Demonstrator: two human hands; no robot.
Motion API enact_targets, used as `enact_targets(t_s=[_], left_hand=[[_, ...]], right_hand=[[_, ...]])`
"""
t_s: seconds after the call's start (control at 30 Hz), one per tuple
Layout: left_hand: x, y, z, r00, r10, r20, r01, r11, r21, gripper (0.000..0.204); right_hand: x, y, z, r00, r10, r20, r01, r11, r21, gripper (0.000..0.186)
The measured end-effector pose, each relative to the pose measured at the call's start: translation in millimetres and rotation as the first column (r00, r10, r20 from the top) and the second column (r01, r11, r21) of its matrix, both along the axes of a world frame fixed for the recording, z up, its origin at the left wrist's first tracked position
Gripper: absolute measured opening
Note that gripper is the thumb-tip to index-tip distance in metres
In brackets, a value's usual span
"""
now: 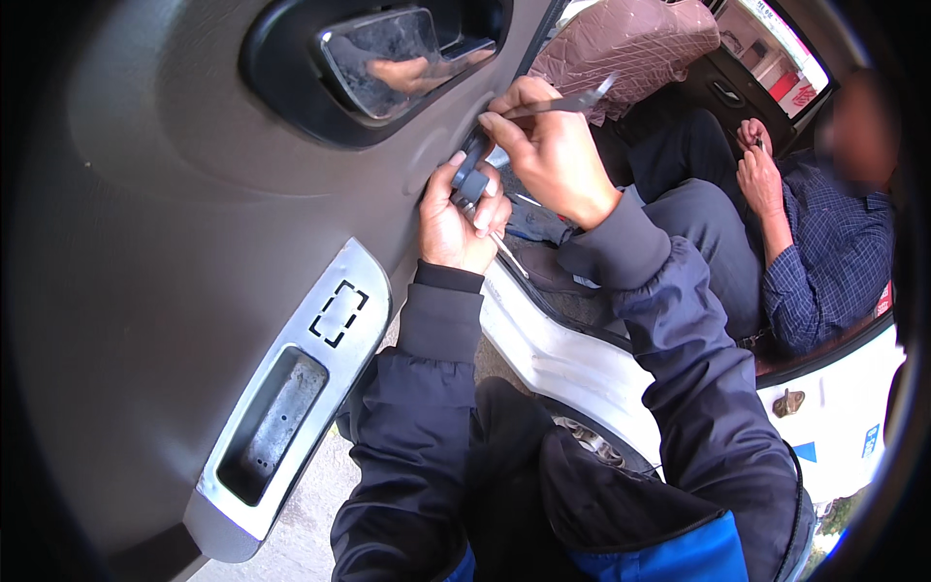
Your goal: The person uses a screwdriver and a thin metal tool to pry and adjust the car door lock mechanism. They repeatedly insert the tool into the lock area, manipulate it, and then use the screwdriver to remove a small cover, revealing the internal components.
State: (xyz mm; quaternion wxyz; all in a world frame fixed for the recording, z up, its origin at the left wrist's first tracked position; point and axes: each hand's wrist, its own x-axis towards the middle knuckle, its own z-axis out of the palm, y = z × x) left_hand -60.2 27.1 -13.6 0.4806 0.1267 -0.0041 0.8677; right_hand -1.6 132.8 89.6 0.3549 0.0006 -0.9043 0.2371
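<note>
The dark crank-like piece [471, 184] I'm working on sits below and to the right of the shiny handle plate [378, 44], close against the door panel [145, 272]. My left hand [454, 231] has its thumb and fingers closed around the piece's knobbed end, and a thin pale rod [511, 256] pokes out past those fingers, lower than the plate. My right hand [567, 160], to the right of the plate, has thumb and forefinger pressed together at the piece's upper end; what the tips pinch there is hidden from me. A thin metal tool [572, 104] is tucked across under the same fingers, its tip pointing away from the plate.

I'd judge the job partway: the piece is in hand and lined up by the panel, but whether it's fastened or loose I can't tell, so that upper end remains to be settled. Below the plate, the silver armrest [361, 267] looks fitted. Off to the plate's right are a quilted seat [640, 44] and a seated person [824, 252].
</note>
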Motion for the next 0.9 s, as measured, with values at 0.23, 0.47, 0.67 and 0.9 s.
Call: enact_targets(t_s=[0.23, 0.47, 0.67, 0.9], left_hand=[[1.6, 1.0, -4.1, 1.0, -0.009, -0.029, 0.012, 0.992, 0.125, 0.05], [0.0, 2.2, -5.1, 0.999, -0.018, -0.027, 0.021, 0.99, 0.138, 0.051], [-0.2, 1.5, -3.9, 1.0, -0.014, -0.014, 0.015, 0.996, 0.087, 0.045], [2.1, -1.2, -2.7, 1.0, -0.01, -0.007, 0.01, 0.993, 0.115, 0.055]], right_hand=[[2.7, 17.4, 1.0, 0.989, 0.139, 0.052, -0.112, 0.927, -0.357, 0.016], [1.3, 19.1, 0.9, 0.992, 0.09, 0.093, -0.04, 0.897, -0.44, 0.018], [1.6, 35.3, 10.2, 0.956, 0.27, 0.115, -0.177, 0.843, -0.508, 0.021], [22.1, 30.6, 7.8, 0.973, 0.218, 0.078, -0.162, 0.881, -0.444, 0.023]])
